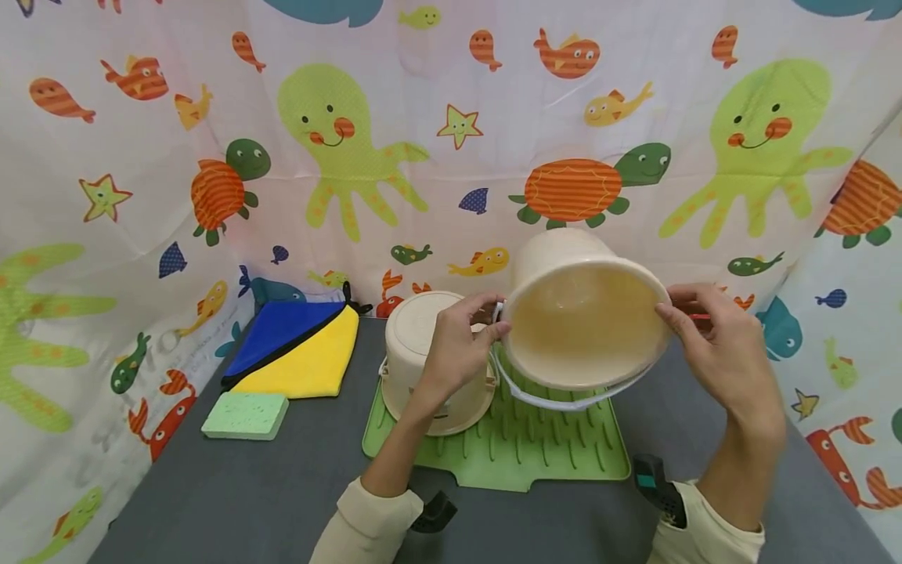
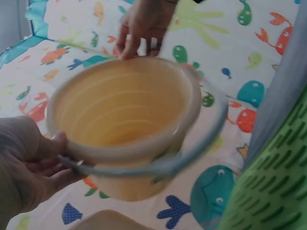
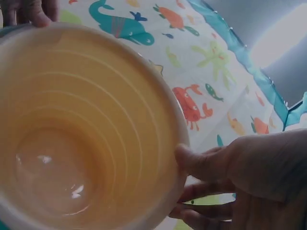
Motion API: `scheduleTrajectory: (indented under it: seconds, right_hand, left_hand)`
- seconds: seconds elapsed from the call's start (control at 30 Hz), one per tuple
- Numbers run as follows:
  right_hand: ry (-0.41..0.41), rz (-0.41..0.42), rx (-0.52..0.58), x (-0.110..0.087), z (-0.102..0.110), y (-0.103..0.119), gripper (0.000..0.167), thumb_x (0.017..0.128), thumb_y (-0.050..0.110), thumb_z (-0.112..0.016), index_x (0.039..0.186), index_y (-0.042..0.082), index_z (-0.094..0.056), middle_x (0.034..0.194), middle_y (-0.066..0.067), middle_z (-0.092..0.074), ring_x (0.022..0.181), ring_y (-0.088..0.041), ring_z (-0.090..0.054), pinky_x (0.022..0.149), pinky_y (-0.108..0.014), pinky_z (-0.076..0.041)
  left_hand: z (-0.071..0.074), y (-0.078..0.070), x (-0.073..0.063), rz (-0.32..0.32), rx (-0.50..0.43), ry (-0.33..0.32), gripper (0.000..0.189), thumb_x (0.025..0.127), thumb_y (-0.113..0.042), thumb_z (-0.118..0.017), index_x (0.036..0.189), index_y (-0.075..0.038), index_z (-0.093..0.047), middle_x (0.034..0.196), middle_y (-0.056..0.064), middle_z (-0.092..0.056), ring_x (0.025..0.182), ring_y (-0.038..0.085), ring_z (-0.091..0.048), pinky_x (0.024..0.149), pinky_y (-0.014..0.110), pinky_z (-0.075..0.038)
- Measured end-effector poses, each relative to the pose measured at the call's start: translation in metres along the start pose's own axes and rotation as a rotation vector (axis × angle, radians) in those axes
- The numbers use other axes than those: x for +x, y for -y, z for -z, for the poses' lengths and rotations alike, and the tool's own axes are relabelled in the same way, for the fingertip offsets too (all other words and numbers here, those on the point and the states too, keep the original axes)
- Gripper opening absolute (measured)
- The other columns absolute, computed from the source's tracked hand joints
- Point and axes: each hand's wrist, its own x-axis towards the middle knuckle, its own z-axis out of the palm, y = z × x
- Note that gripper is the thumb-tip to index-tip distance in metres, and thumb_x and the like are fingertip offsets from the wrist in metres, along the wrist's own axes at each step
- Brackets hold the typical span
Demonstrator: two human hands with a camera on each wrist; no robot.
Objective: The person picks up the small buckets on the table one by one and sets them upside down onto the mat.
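Note:
A cream bucket (image 1: 588,329) is held up over the green drying mat (image 1: 543,454), tilted so that its open mouth faces me. Its pale handle (image 1: 571,403) hangs below the rim. On the left side, my left hand (image 1: 454,345) pinches the rim near the handle's end. My right hand (image 1: 719,345) grips the opposite side of the rim, thumb at the inner edge and fingers outside. The right wrist view shows a ringed, glossy bucket interior (image 3: 53,163). A second cream bucket (image 1: 416,329) stands upside down on the mat, partly hidden behind my left hand.
To the left, a blue and yellow cloth (image 1: 296,345) lies folded on the dark grey table (image 1: 232,501). A light green sponge (image 1: 245,415) is in front of it. A curtain (image 1: 451,196) printed with sea animals hangs behind and along both sides.

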Motion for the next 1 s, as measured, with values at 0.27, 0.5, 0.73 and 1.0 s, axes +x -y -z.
scheduleTrajectory:
  seconds: [0.27, 0.5, 0.73, 1.0]
  right_hand:
    - [-0.052, 0.166, 0.031, 0.007, -0.009, 0.012, 0.046, 0.085, -0.023, -0.070, 0.124, 0.000, -0.074, 0.111, 0.000, -0.068, 0.098, 0.009, -0.058, 0.082, 0.002, -0.045]
    - [-0.191, 0.160, 0.005, 0.009, -0.012, 0.017, 0.023, 0.083, -0.026, -0.068, 0.102, -0.013, -0.071, 0.095, -0.020, -0.069, 0.091, 0.015, -0.053, 0.085, 0.003, -0.042]
    - [-0.221, 0.146, -0.058, 0.009, -0.025, 0.014, 0.023, 0.080, -0.028, -0.069, 0.096, -0.013, -0.070, 0.090, -0.024, -0.068, 0.086, 0.001, -0.057, 0.083, 0.003, -0.036]
    - [-0.136, 0.129, -0.222, 0.018, -0.055, 0.014, 0.022, 0.082, -0.024, -0.069, 0.097, -0.008, -0.068, 0.091, -0.023, -0.065, 0.089, -0.042, -0.064, 0.076, -0.042, -0.055]
  left_hand:
    - [-0.014, 0.007, -0.001, -0.126, 0.118, -0.089, 0.025, 0.092, 0.001, -0.074, 0.117, 0.006, -0.073, 0.108, 0.022, -0.072, 0.100, 0.031, -0.073, 0.077, 0.020, -0.063]
    - [-0.017, 0.009, 0.005, -0.105, 0.070, -0.047, 0.031, 0.094, 0.000, -0.072, 0.124, 0.004, -0.071, 0.115, 0.023, -0.071, 0.108, 0.034, -0.073, 0.088, 0.023, -0.062]
    - [-0.029, 0.006, 0.016, -0.132, 0.212, -0.010, 0.047, 0.096, -0.011, -0.076, 0.140, -0.005, -0.063, 0.138, 0.016, -0.065, 0.131, 0.029, -0.063, 0.114, 0.040, -0.052]
    - [-0.048, -0.010, 0.047, -0.415, 0.528, 0.057, 0.025, 0.099, -0.014, -0.071, 0.123, -0.009, -0.077, 0.122, 0.008, -0.070, 0.114, 0.024, -0.063, 0.101, 0.032, -0.052]
